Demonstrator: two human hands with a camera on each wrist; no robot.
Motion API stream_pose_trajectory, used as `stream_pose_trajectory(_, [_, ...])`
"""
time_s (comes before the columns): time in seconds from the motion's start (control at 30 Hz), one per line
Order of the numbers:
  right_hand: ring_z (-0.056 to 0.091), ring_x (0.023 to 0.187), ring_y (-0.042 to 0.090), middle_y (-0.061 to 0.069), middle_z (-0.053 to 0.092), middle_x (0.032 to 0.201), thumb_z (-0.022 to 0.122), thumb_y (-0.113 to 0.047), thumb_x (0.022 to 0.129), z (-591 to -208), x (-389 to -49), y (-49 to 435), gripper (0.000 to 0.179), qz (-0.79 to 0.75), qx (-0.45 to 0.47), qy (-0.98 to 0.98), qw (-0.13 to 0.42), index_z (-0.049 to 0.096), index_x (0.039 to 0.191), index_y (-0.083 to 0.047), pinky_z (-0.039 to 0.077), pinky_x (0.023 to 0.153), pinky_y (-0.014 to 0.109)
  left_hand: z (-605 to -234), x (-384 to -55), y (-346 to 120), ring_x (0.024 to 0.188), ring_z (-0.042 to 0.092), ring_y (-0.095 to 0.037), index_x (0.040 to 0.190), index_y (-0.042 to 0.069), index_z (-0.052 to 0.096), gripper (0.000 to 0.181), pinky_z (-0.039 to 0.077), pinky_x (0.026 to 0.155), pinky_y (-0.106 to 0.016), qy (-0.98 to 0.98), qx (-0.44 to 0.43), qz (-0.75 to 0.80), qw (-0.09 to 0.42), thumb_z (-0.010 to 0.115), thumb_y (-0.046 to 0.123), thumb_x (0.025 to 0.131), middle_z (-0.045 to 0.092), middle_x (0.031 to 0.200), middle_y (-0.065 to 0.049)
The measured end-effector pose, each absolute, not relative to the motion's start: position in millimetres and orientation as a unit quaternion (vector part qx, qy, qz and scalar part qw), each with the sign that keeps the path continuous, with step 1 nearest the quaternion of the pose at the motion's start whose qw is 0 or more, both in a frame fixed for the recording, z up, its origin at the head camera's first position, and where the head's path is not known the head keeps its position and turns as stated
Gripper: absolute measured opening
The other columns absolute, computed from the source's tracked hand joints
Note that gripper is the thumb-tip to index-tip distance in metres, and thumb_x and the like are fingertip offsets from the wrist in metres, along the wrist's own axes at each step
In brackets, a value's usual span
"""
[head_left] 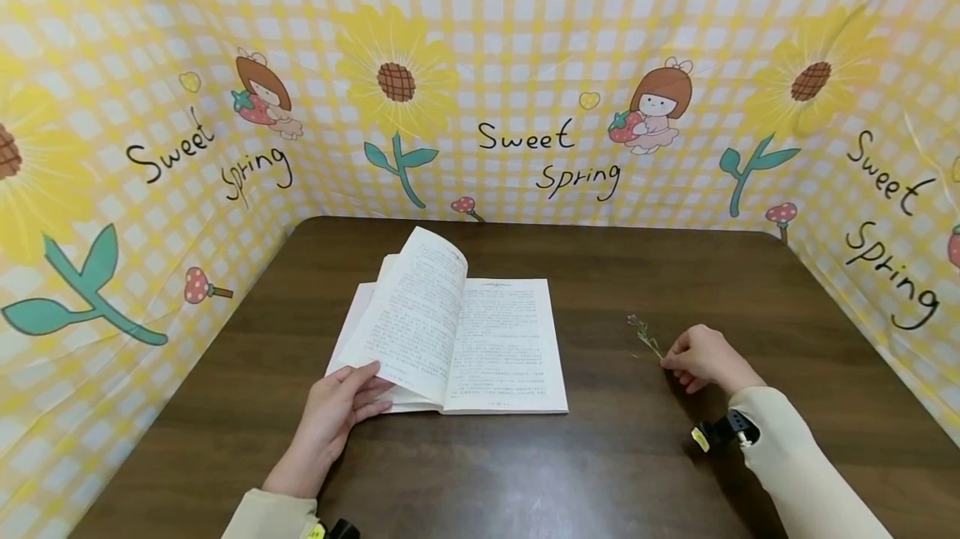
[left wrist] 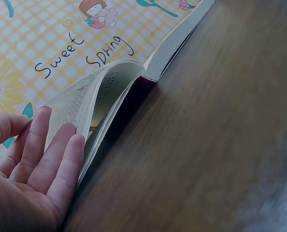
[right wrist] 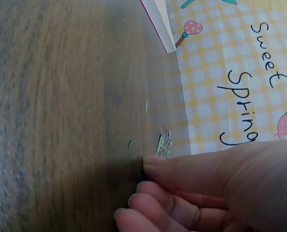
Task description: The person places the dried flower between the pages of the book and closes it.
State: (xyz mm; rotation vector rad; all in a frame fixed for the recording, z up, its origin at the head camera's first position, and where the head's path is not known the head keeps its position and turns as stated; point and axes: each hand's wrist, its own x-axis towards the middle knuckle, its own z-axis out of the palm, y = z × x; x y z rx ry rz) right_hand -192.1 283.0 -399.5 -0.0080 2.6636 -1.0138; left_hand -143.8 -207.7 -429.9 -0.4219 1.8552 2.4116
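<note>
An open book (head_left: 502, 347) lies left of the middle of the table, with a few of its left pages (head_left: 420, 314) lifted and bowed. At the lower corner of those pages my left hand (head_left: 337, 410) holds them between thumb and fingers. The left wrist view shows the fingers (left wrist: 66, 162) beside the raised page edges. To the right of the book, my right hand (head_left: 703, 358) pinches the stem end of a thin sprig (head_left: 647, 337) with small purplish flowers and green leaves. Most of its stem is hidden by the thumb in the right wrist view.
Tiny plant bits (right wrist: 132, 144) lie on the brown wooden table (head_left: 600, 472) near the sprig. A yellow checked cloth (head_left: 525, 47) with flowers and lettering surrounds the table at the back and sides.
</note>
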Motion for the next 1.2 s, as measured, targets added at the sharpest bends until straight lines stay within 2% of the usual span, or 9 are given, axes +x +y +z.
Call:
stream_pose_trajectory(0.17, [0.06, 0.049, 0.014, 0.006, 0.056, 0.063, 0.064, -0.003, 0.092, -400.0, -190.9, 280.4, 0.016, -0.329, -0.018, 0.933, 0.146, 0.066, 0.077, 0.003, 0.057, 0.051, 0.032, -429.6, -143.7, -208.4, 0.075, 0.073, -0.016, 0.075, 0.008, 0.063, 0.024, 0.06, 0.07, -0.035, 0.604, -0.14, 0.784, 0.037, 0.061, 0.007, 0.098, 0.072, 0.072, -0.004])
stream_pose_trajectory(0.5, [0.059, 0.054, 0.014, 0.004, 0.059, 0.062, 0.067, -0.002, 0.09, -403.0, -190.8, 277.4, 0.013, -0.325, -0.015, 0.941, 0.097, 0.068, 0.078, 0.003, 0.056, 0.051, 0.031, -431.0, -145.1, -207.6, 0.074, 0.073, -0.015, 0.074, 0.009, 0.063, 0.024, 0.06, 0.069, -0.034, 0.61, -0.143, 0.779, 0.035, 0.061, 0.008, 0.098, 0.072, 0.072, -0.004])
stream_pose_trajectory(0.83, [0.058, 0.056, 0.016, 0.006, 0.056, 0.067, 0.06, -0.003, 0.094, -393.4, -194.1, 274.0, 0.016, -0.292, -0.047, 0.945, 0.136, 0.066, 0.082, 0.005, 0.056, 0.052, 0.032, -430.4, -144.5, -206.4, 0.073, 0.073, -0.014, 0.074, 0.009, 0.063, 0.025, 0.06, 0.068, -0.033, 0.608, -0.14, 0.781, 0.031, 0.06, 0.006, 0.098, 0.072, 0.071, -0.003])
stream_pose_trajectory(1.0, [0.056, 0.052, 0.015, 0.002, 0.049, 0.063, 0.057, -0.004, 0.096, -394.8, -195.0, 276.0, 0.023, -0.285, -0.068, 0.945, 0.148, 0.06, 0.073, -0.001, 0.055, 0.052, 0.032, -430.7, -144.3, -205.8, 0.073, 0.073, -0.014, 0.074, 0.009, 0.063, 0.025, 0.06, 0.068, -0.033, 0.608, -0.141, 0.781, 0.027, 0.06, 0.006, 0.098, 0.072, 0.071, -0.004])
stream_pose_trajectory(1.1, [0.055, 0.05, 0.013, -0.003, 0.042, 0.059, 0.056, -0.004, 0.096, -397.6, -195.7, 278.3, 0.031, -0.294, -0.08, 0.941, 0.151, 0.051, 0.065, -0.008, 0.055, 0.052, 0.031, -430.5, -144.2, -205.8, 0.073, 0.073, -0.015, 0.074, 0.009, 0.063, 0.024, 0.06, 0.068, -0.033, 0.611, -0.139, 0.779, 0.025, 0.06, 0.006, 0.098, 0.072, 0.071, -0.004])
stream_pose_trajectory(1.2, [0.054, 0.05, 0.013, -0.004, 0.04, 0.058, 0.053, -0.003, 0.094, -400.5, -195.9, 281.8, 0.034, -0.318, -0.094, 0.931, 0.154, 0.045, 0.063, -0.011, 0.055, 0.052, 0.031, -430.5, -143.8, -206.1, 0.073, 0.073, -0.015, 0.074, 0.009, 0.063, 0.024, 0.06, 0.067, -0.033, 0.612, -0.14, 0.778, 0.026, 0.06, 0.006, 0.098, 0.072, 0.071, -0.004])
